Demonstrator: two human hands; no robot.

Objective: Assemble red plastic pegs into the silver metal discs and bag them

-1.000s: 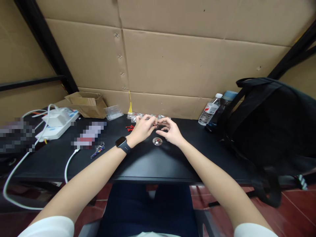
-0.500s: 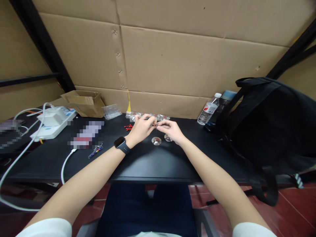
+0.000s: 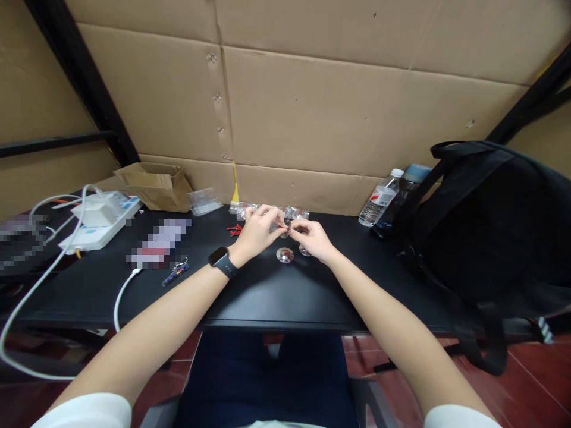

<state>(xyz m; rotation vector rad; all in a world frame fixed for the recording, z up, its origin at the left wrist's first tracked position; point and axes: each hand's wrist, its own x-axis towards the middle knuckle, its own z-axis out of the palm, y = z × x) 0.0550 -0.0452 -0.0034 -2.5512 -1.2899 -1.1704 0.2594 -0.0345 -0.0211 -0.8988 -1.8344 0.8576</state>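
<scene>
Above the black desk, my hands meet over a small silvery cymbal (image 3: 285, 230) that shows between the fingertips, partly hidden. My left hand (image 3: 260, 230), with a dark watch on its wrist, is closed and pinches a bit of red cord at the cymbal's middle. Thumb and fingers of my right hand (image 3: 312, 239) are closed on the cymbal's edge. Another round cymbal (image 3: 285, 255) with a red centre lies on the desk just below the hands. One more cymbal (image 3: 304, 250) is half covered by my right hand. Red cords (image 3: 234, 230) lie left of my left hand.
Clear plastic packets (image 3: 297, 213) line the back by the cardboard wall. To the left are a power strip (image 3: 102, 229), an open paper bag (image 3: 156, 187), a blurred-out phone (image 3: 160, 244) and a keychain (image 3: 175, 273). A water bottle (image 3: 379, 199) and black backpack (image 3: 491, 226) stand right.
The cymbal between my hands has turned from edge-on to show its shiny face. My fingertips have shifted slightly around it, and the whole view has moved a little.
</scene>
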